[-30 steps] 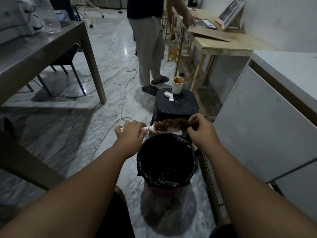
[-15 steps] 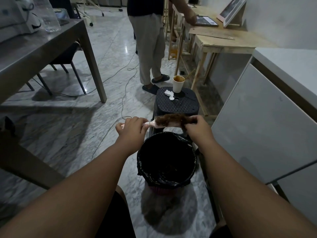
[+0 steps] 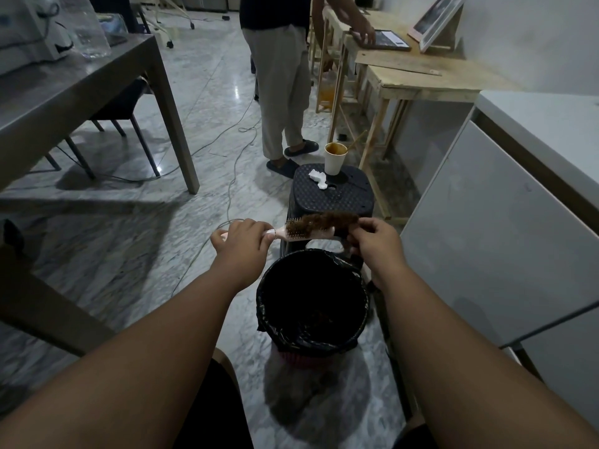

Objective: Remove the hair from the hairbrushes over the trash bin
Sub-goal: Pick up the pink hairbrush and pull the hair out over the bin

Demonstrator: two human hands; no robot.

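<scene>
A pink hairbrush lies level in the air just beyond the far rim of the trash bin, which is lined with a black bag. A thick clump of brown hair covers its bristles. My left hand grips the brush handle. At the brush's right end my right hand pinches the hair clump with thumb and fingers. Some brown hair lies at the bottom of the bin.
A black plastic stool behind the bin carries a paper cup and a crumpled tissue. A person stands beyond it by wooden tables. A grey table is at left, a white cabinet at right, cables on the floor.
The brush and both hands have risen slightly and moved away from me, past the bin's far rim. My right hand has shifted its pinch on the hair at the brush's right end.
</scene>
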